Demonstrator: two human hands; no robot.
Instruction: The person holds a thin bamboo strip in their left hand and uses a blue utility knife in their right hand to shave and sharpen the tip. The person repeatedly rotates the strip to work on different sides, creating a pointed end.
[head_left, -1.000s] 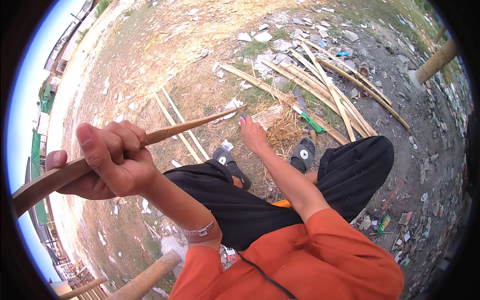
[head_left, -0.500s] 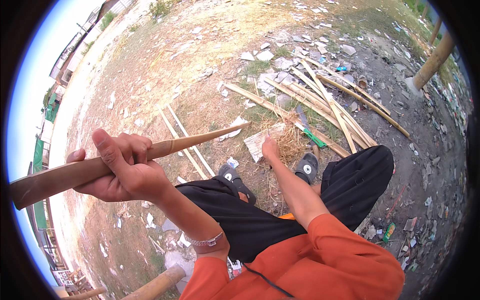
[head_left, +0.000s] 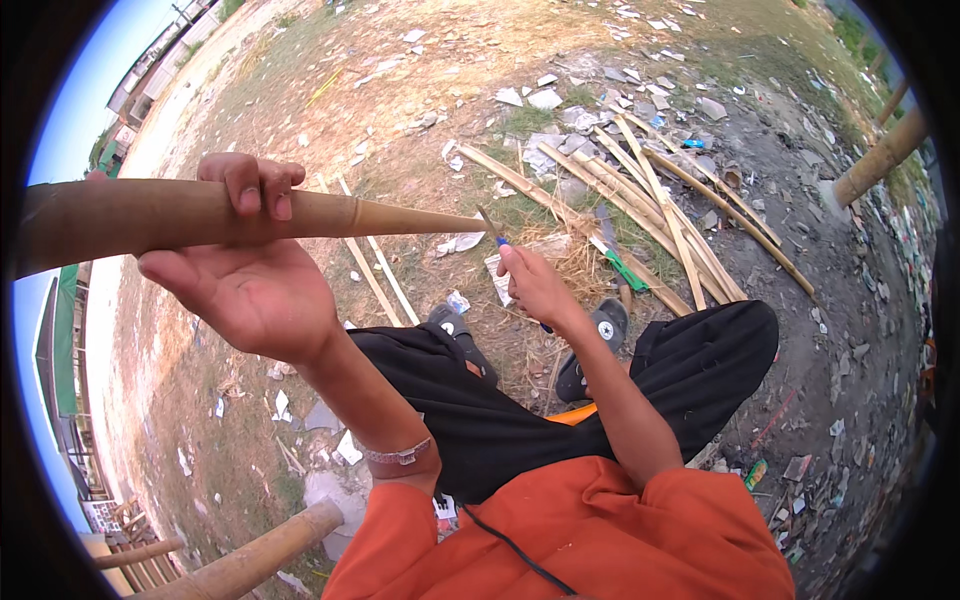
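Observation:
A long piece of bamboo (head_left: 330, 214) extends from the left edge of the view and narrows to a point near the middle. My left hand (head_left: 255, 295) supports it from below, with curled fingers over its top edge. In my right hand (head_left: 542, 288) is a small knife (head_left: 501, 241) with a blue handle, gripped in closed fingers. The knife's thin blade points up and meets the bamboo's narrow tip, or lies just beside it; I cannot tell which.
Split bamboo strips (head_left: 640, 210) lie piled ahead to the right. Near my feet are a green-handled tool (head_left: 627, 272), straw shavings (head_left: 572, 262) and a flat board (head_left: 497, 282). Two thin strips (head_left: 372, 255) lie left. Bamboo posts (head_left: 880, 158) stand far right; a pole (head_left: 250, 548) is lower left.
My right hand has come up from the board to the bamboo's tip, and the knife now shows in it. My left hand has turned palm-up and the bamboo sits higher and more level.

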